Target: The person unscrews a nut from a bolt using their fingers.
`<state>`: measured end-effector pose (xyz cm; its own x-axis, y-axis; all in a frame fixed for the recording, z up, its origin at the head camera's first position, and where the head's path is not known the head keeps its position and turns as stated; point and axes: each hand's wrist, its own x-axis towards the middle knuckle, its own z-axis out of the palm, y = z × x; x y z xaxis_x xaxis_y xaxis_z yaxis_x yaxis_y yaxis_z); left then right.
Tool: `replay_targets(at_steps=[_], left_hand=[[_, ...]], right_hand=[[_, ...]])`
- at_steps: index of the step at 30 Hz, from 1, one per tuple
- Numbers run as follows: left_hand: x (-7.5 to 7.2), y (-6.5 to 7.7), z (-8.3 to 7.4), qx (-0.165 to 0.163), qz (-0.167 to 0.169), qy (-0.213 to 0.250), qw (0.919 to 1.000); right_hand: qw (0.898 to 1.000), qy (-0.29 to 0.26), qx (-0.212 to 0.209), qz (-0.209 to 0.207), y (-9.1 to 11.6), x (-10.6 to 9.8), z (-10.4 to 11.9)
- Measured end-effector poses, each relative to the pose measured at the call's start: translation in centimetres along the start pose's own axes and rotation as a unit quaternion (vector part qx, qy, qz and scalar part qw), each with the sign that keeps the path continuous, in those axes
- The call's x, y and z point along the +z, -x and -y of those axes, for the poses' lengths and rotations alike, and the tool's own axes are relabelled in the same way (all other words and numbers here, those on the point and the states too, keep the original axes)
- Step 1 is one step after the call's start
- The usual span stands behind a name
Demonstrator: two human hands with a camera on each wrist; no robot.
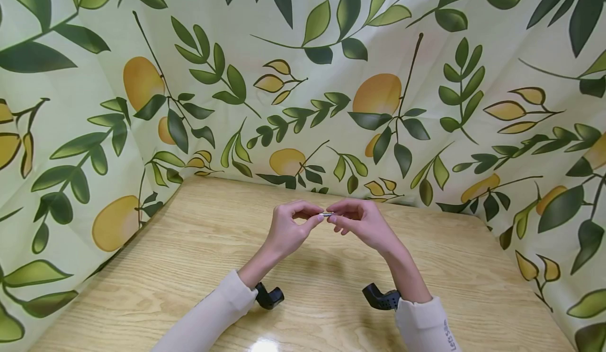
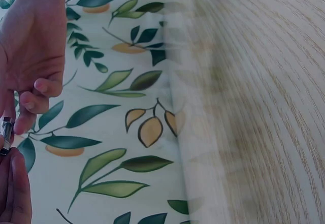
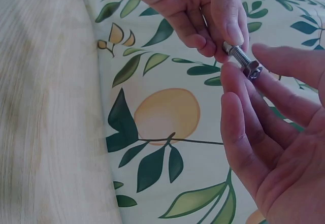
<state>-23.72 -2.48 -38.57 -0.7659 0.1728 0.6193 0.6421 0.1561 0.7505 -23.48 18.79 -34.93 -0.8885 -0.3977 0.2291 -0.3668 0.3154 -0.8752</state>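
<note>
A small silver bolt (image 3: 240, 57) with ridged thread and a hex-shaped piece at one end is held in the air between both hands. My left hand (image 1: 290, 228) pinches the plain end between thumb and finger. At the hex end, the thumb and fingers of my right hand (image 1: 363, 222) curl around the bolt; in the right wrist view a small gap shows by the thumb (image 3: 289, 60). The left wrist view catches the bolt (image 2: 6, 136) at its left edge, with fingertips covering parts of it.
Below the hands lies a wood-grain table (image 1: 189, 236). A cloth (image 1: 312, 104) printed with leaves and fruit hangs behind the table and along both sides. Black wrist-worn devices (image 1: 381, 297) sit near both light sleeve cuffs.
</note>
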Motion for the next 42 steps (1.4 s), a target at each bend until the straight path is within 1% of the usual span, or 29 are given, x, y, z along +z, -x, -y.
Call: replay_targets(at_steps=[4, 8, 14, 17, 23, 29, 37, 42], left_hand=[[0.01, -0.01, -0.03, 0.001, 0.000, -0.001, 1.0000], [0.03, -0.02, -0.17, 0.002, 0.000, -0.003, 1.0000], [-0.01, 0.00, -0.27, 0.002, -0.003, -0.001, 1.0000], [-0.01, 0.00, -0.21, 0.002, -0.004, 0.000, 1.0000], [0.09, -0.02, -0.07, 0.000, -0.003, 0.000, 1.0000], [0.17, 0.01, 0.01, -0.005, -0.006, 0.006, 1.0000], [0.08, 0.02, -0.12, -0.005, 0.001, 0.010, 0.9999], [0.13, 0.01, -0.08, -0.005, -0.002, 0.011, 0.9999]], right_hand=[[1.000, -0.008, -0.012, -0.017, 0.03, 0.08, 0.10], [1.000, -0.009, -0.009, -0.026, 0.12, 0.09, 0.16], [1.000, -0.011, 0.006, -0.006, 0.16, -0.09, 0.13], [1.000, -0.015, 0.007, -0.002, 0.13, -0.14, 0.20], [0.999, -0.017, -0.004, -0.028, 0.12, -0.14, 0.20], [0.999, -0.017, -0.005, -0.034, 0.14, -0.04, 0.10], [1.000, -0.009, 0.008, -0.013, 0.05, -0.04, 0.08], [1.000, -0.009, 0.008, -0.008, 0.03, -0.11, 0.18]])
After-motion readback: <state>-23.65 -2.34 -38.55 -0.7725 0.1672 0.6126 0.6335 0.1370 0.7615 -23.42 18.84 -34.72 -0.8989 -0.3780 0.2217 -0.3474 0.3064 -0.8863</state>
